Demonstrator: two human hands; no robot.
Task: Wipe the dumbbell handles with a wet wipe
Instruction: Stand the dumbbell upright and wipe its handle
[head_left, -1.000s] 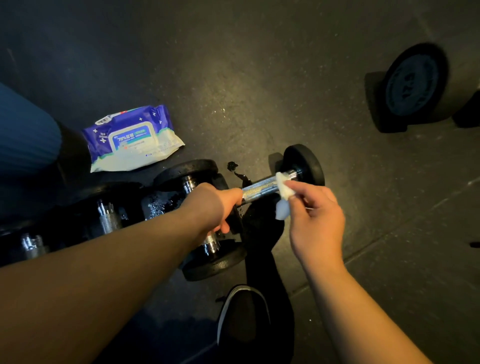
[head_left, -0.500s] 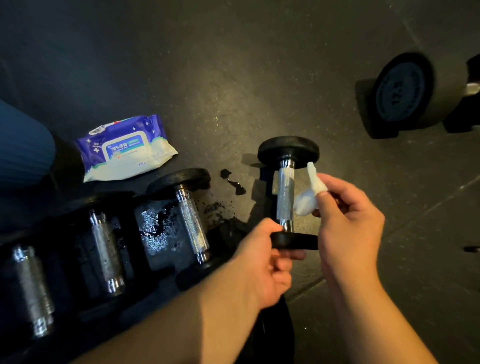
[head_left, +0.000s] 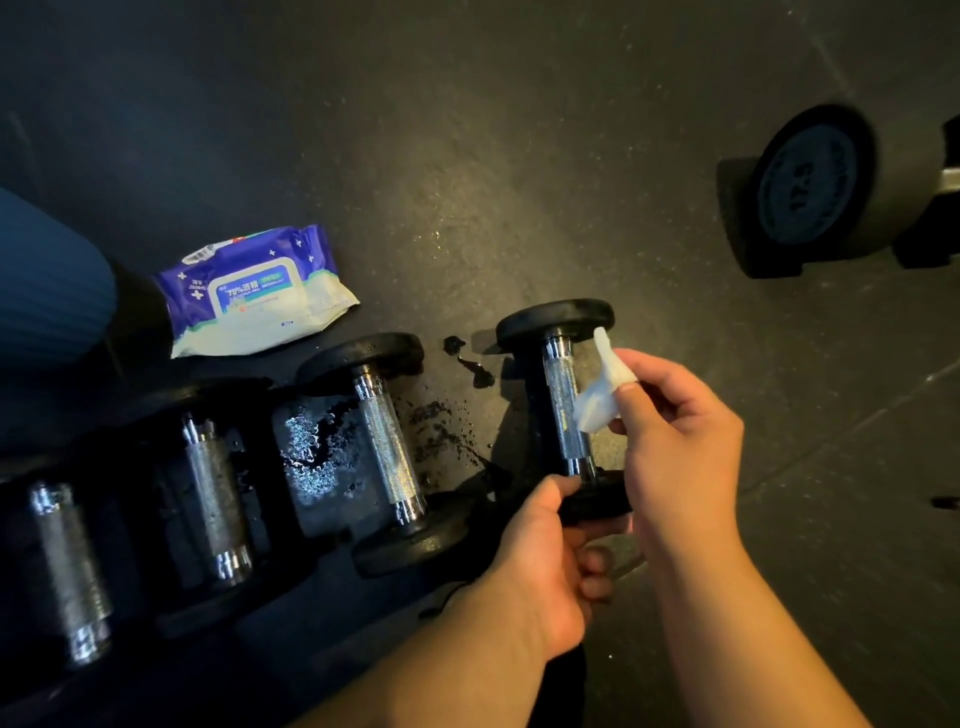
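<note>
The left hand (head_left: 540, 561) grips the near weight plate of the dumbbell (head_left: 563, 410). The right hand (head_left: 675, 441) pinches a crumpled wet wipe (head_left: 600, 395) just beside the knurled handle; contact is unclear.

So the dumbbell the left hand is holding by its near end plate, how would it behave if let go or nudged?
The dumbbell, gripped at its near plate by the left hand, looks heavy for its size, with a steel bar and solid black plates. Its round plates would probably let it roll across the flat floor. The knurled handle likely grips well, though the wet patch nearby hints at slipperiness.
</note>
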